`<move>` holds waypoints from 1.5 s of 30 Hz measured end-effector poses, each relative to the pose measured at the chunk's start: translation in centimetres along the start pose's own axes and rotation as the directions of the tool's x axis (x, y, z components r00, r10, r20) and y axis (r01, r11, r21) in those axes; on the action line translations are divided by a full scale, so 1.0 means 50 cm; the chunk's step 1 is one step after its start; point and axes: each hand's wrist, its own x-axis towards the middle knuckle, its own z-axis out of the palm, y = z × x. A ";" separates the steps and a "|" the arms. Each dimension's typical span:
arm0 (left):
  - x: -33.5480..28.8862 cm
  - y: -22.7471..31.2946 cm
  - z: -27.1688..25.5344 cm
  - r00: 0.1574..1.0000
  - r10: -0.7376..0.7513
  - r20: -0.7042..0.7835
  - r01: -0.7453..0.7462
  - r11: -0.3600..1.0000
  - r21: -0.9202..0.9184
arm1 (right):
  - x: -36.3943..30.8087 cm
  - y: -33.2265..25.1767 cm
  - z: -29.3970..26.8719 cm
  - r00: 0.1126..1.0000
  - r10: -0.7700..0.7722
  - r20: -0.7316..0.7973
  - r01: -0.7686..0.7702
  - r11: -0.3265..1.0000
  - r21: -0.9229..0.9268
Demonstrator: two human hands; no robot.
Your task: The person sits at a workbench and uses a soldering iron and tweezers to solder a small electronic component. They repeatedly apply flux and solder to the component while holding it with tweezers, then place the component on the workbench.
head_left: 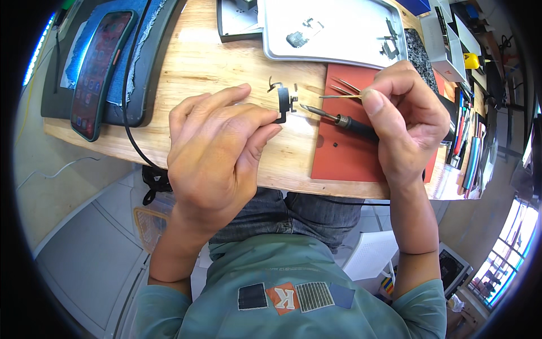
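Note:
My left hand point(217, 144) is closed, thumb and forefinger pinching the lower end of a small black electronic part point(283, 101). The part stands edge-up above the wooden table, with tiny metal tabs on its right side and a thin strip curling from its top. My right hand point(409, 116) is closed, thumb and forefinger pinching a thin yellowish stick point(341, 96) that points at the part. Two slim metal points point(345, 85) show just beyond that stick. Below it, a soldering iron point(350, 121) aims its tip at the part; its handle passes behind my right hand, its grip hidden.
A red-orange mat point(333, 161) under my right hand bears a tiny black piece point(335, 144). Behind it stands a white tray point(344, 53) with small parts. A phone point(101, 79) rests on a dark pad at left, a black cable point(129, 127) beside it. Pens and tools line the right edge.

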 end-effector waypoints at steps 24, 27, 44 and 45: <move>-0.006 -0.002 0.005 0.997 0.029 0.074 -0.028 0.999 -0.017 | -0.006 -0.013 0.007 0.994 -0.034 0.102 0.062 0.956 -0.288; -0.005 -0.003 0.004 0.996 0.035 0.076 -0.034 0.999 -0.019 | -0.006 -0.013 0.006 0.992 -0.046 0.120 0.080 0.952 -0.296; -0.004 -0.006 0.004 0.995 0.061 0.075 -0.061 0.998 0.001 | -0.008 -0.014 0.014 0.992 -0.036 0.122 0.072 0.950 -0.303; -0.003 -0.006 0.003 0.995 0.060 0.074 -0.060 0.998 0.002 | -0.008 -0.014 0.014 0.992 -0.038 0.122 0.074 0.950 -0.302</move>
